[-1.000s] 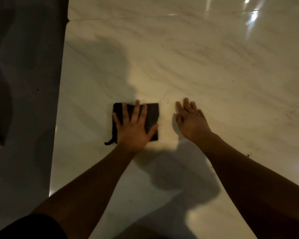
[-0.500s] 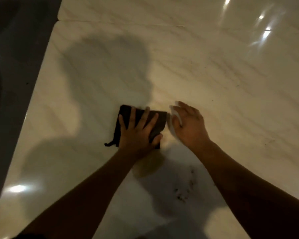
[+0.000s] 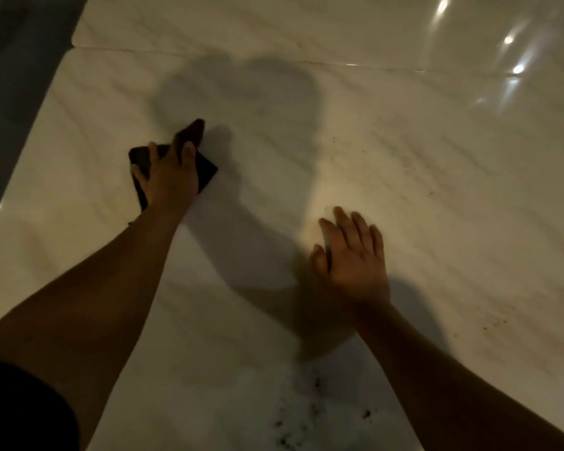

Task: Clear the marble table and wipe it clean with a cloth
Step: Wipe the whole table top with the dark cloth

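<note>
Toward the left edge of the marble table [image 3: 388, 151]: left hand [image 3: 171, 172] pressed flat on dark cloth [image 3: 205, 170], fingers spread, not closed round it; one cloth corner stuck up past the fingertips, the rest lay folded under the palm. Cloth touched the surface, well in from the near edge. Near mid-surface, right hand [image 3: 352, 255] lay palm down on bare marble, fingers together and extended, holding nothing, well apart from the cloth. Dark crumbs [image 3: 310, 415] scattered at the near edge, between the two forearms; fainter specks [image 3: 489, 323] noted toward the right edge. Seam line [image 3: 274, 58] ran across the far part of the surface. Bright light reflections [image 3: 511, 53] glared at the far right corner. Head-and-arm shadow [image 3: 241, 102] fell across the middle. Dark sleeve [image 3: 20, 405] seen at lower left. Dark floor [image 3: 17, 60] beyond the left edge.
</note>
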